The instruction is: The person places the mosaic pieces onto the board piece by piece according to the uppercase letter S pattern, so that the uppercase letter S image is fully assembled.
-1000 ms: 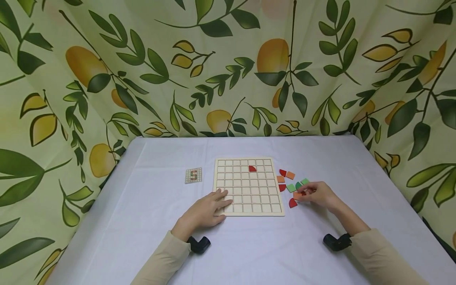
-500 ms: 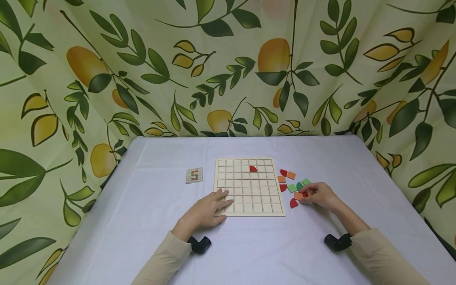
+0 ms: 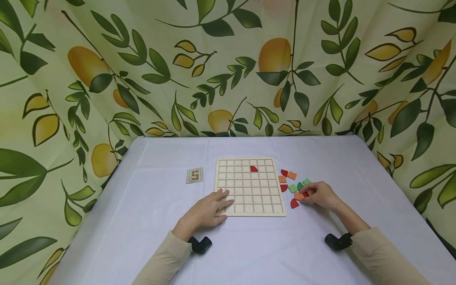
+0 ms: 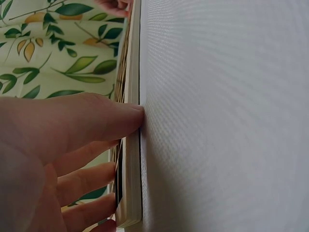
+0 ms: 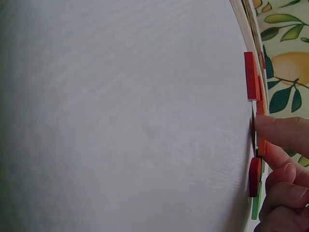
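Note:
A pale wooden grid board [image 3: 246,190] lies on the table, with one red quarter-round tile [image 3: 253,169] in an upper cell. My left hand [image 3: 206,209] rests on the board's near left corner, fingers spread over the cells. In the left wrist view, the thumb [image 4: 116,116] lies against the board's side edge. Right of the board, my right hand [image 3: 320,194] pinches an orange square tile [image 3: 297,196] between thumb and index finger, low among the loose pieces. Beside that tile, a red piece [image 3: 305,194] is partly covered by the fingers.
Several loose tiles lie along the board's right side: red quarter-rounds [image 3: 294,204], orange squares [image 3: 292,175], light green squares [image 3: 292,188] and a dark green piece [image 3: 300,185]. A small pattern card [image 3: 194,175] sits left of the board. A leaf-print curtain [image 3: 228,71] hangs behind the white table.
My right fingertips have shifted very slightly to the right, showing a little more of the pieces beside them. The left hand and the board stay put.

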{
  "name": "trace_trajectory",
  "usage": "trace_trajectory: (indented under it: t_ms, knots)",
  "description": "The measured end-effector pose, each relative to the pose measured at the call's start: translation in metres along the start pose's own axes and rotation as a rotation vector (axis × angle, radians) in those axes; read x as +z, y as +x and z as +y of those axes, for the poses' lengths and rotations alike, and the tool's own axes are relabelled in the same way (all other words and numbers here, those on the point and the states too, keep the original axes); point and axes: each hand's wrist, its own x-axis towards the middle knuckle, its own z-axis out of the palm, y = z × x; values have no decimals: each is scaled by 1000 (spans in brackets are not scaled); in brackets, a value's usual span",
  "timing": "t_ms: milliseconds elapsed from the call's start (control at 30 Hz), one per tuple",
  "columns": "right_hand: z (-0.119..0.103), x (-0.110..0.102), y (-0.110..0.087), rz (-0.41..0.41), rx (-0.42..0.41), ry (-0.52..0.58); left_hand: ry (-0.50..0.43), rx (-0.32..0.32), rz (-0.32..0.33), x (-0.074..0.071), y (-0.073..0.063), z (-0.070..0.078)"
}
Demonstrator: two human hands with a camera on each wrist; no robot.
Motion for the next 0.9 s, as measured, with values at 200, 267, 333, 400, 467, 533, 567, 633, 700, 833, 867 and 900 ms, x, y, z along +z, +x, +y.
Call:
trace_trajectory:
  t_ms: [200, 267, 333, 400, 467, 533, 567, 633, 700, 833, 867, 900]
  knots:
    - [-4, -2, 0, -1, 14, 22, 2, 5, 3, 0, 0, 0]
    - [-6, -3, -1, -2, 16, 42, 6, 8, 6, -1, 0, 0]
    - [-8, -5, -1, -7, 11, 63, 7, 8, 6, -1, 0, 0]
    - [-10, -6, -1, -13, 6, 82, 4, 9, 6, -1, 0, 1]
    - [-11, -7, -1, -20, -6, 89, -2, 7, 4, -2, -1, 1]
    - [-13, -6, 0, -22, -10, 92, -3, 5, 0, -2, -1, 2]
    - [-13, -6, 0, -23, -13, 89, -2, 4, -1, -2, -1, 2]
    - [-15, -6, 0, -23, -16, 88, 1, 3, -2, -2, -1, 2]
    - [-17, -5, 0, -18, -14, 88, 3, 1, -6, -3, -1, 2]
    - [-22, -3, 1, -13, -15, 86, 1, 2, -4, -3, -1, 2]
    - [-23, -3, 1, -12, -20, 87, 1, 2, -4, -3, -1, 2]
    - [-24, -2, 2, -14, -20, 91, 0, 2, -2, -3, -1, 2]
